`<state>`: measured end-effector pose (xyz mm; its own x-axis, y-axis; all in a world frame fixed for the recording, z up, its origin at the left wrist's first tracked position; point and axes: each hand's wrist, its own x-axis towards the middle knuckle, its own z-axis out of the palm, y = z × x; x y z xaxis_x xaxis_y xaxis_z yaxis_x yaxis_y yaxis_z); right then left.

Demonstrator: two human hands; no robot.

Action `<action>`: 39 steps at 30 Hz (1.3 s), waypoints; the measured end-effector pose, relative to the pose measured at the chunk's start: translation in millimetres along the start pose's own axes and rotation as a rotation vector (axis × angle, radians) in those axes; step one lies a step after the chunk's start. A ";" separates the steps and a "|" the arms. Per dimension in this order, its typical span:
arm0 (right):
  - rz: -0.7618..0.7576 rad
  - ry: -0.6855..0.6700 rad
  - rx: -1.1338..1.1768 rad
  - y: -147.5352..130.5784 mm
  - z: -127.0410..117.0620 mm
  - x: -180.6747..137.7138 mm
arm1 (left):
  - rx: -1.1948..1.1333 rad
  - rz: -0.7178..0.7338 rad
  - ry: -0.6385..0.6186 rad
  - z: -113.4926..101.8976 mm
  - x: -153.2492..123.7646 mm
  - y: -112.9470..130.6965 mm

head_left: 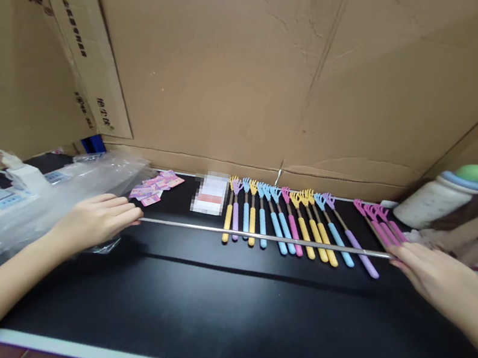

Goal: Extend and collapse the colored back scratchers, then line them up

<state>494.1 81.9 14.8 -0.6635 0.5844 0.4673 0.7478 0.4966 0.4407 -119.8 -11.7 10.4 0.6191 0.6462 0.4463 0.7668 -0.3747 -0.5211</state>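
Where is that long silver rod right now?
In the head view the silver rod stretches across the middle of the black table, held between the left hand and right hand, lying over the handles of the colourful back scratchers.

A thin silver rod (263,237) lies level between the hands, its left end at the left hand's (97,219) fingertips, its right end at the right hand's (427,274); it crosses over the handles of the scratchers (290,224); these lie side by side in a row, claw heads pointing away, handles yellow, purple, blue and pink; a few pink ones sit apart, just beyond the right hand.
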 end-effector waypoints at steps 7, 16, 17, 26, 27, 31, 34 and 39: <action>0.133 -0.096 0.062 17.8 -2.3 -12.5 | 0.103 -0.031 -0.050 -7.1 -5.6 -8.0; 0.129 -0.041 -0.018 19.8 -2.1 -17.6 | 0.155 -0.065 -0.056 -7.2 -15.8 -17.9; 0.117 -0.027 -0.024 18.6 -0.3 -18.9 | 0.129 -0.074 -0.053 -6.4 -15.9 -17.8; 0.164 -0.050 -0.010 12.2 3.1 -36.2 | -0.025 -0.201 -0.091 -0.9 -21.1 -17.9; 0.168 -0.049 -0.011 12.5 3.4 -36.9 | -0.035 -0.209 -0.086 0.2 -21.0 -17.6; 0.145 0.003 0.013 13.3 8.3 -36.5 | -0.079 -0.227 -0.007 3.8 -19.4 -17.3; 0.113 0.006 0.046 10.3 12.1 -34.1 | -0.120 -0.247 0.026 5.7 -18.9 -18.0; 0.057 -0.024 0.110 2.5 13.8 -29.1 | -0.230 -0.290 -0.003 12.8 -21.6 -19.1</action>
<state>515.6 75.0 -8.2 -0.6197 0.6285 0.4701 0.7837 0.5285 0.3264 -149.9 -10.0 1.4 0.3702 0.7495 0.5488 0.9286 -0.3154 -0.1956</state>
